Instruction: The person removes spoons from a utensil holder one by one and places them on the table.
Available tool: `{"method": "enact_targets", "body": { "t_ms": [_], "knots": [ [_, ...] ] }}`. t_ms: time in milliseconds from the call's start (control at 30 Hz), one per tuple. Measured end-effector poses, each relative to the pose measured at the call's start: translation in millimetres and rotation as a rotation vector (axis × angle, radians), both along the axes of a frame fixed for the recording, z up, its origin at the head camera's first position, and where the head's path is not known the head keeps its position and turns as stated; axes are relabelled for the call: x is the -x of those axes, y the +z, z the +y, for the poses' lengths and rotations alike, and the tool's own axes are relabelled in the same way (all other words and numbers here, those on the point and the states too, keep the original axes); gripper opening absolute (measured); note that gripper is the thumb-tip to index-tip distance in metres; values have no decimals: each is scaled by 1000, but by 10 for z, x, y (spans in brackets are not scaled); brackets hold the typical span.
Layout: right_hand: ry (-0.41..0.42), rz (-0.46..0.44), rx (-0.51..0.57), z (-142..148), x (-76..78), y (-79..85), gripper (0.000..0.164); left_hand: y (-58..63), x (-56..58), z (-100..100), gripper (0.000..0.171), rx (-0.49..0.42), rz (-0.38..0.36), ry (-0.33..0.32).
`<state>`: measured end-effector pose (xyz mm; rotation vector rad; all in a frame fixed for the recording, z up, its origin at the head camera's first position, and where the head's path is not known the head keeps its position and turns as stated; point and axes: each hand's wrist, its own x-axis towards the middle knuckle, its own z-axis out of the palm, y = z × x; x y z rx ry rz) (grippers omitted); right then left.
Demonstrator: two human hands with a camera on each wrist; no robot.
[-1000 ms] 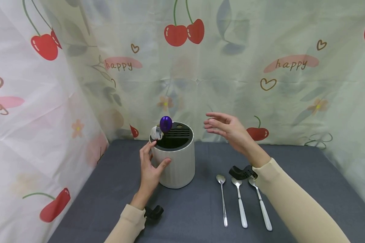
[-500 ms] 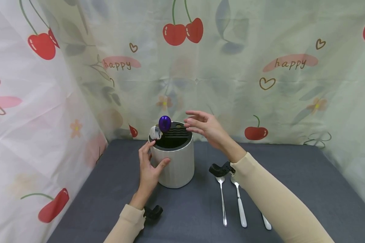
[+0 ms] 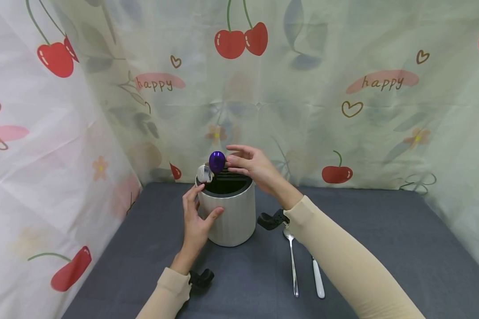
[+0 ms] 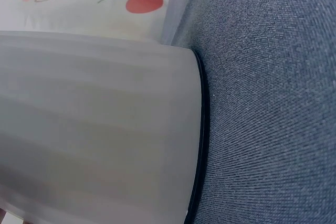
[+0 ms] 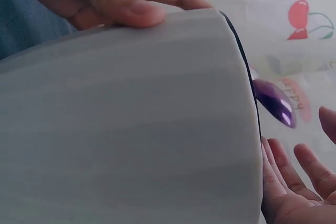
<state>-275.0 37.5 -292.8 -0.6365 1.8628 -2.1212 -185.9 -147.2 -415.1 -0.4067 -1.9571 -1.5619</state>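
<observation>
1. Head: pale cylindrical holder point(image 3: 233, 221) upright on dark cloth point(image 3: 153, 241), within the curved grip of the left hand point(image 3: 195, 227); purple spoon point(image 3: 217, 162) in its top, just beside the loosely spread right hand point(image 3: 257, 166), contact uncertain.
2. Left wrist: holder's wall and black base rim point(image 4: 205, 114); grip impossible to tell.
3. Right wrist: spread right fingers point(image 5: 310, 166) near the spoon.

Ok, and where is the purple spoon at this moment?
In the head view, the purple spoon sticks up left of centre from the pale holder, between a silvery spoon and the right hand.
</observation>
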Motion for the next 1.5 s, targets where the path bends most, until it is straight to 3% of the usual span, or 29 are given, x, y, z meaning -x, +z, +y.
{"method": "enact_targets", "body": {
  "t_ms": [300,733,1167,1500],
  "knots": [
    [-4,14,-16,-160,-6,-22,44,14,-1,-2,74,0,7,-6],
    [-89,34,-70,-329,-29,-38,47,6,4,-12,73,0,21,-3],
    [-126,42,4,-268,-70,-8,42,-4,14,2,73,-6,10,1],
    [-132,92,82,-113,-128,181,41,-8,6,2,73,19,25,16]
  ]
}}
